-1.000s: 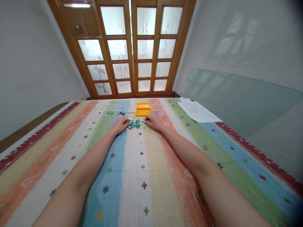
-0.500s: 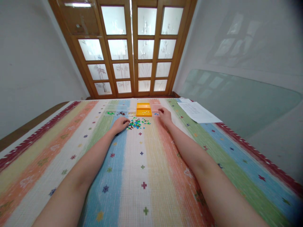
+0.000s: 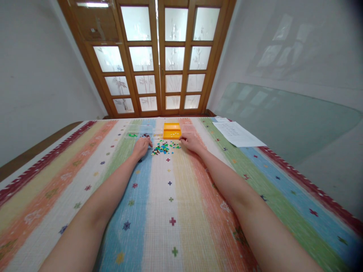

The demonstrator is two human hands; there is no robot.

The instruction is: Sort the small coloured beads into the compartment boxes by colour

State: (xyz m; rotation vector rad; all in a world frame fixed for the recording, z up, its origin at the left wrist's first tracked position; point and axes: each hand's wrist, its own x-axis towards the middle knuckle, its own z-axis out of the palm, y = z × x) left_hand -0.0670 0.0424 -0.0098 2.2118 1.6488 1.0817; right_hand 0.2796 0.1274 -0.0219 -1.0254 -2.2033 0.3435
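Small coloured pieces (image 3: 161, 148) lie in a loose pile, mostly blue and green, on the striped tablecloth (image 3: 163, 211), between the two hands. Taking the pile as the clock's centre, the left hand (image 3: 141, 147) is at nine o'clock, fingers loosely bent, tips just beside the pile's edge; whether it grips anything I cannot tell. The right hand (image 3: 191, 144) is at three o'clock, thumb and fingertips drawn nearly together by the near right corner of the yellow box (image 3: 172, 125); any piece between them is too small to make out. That box sits at one o'clock, with white pieces (image 3: 176, 134) in its nearer part. At ten o'clock, green pieces (image 3: 132, 135) and dark pieces (image 3: 145, 135) lie in clear boxes (image 3: 130, 129).
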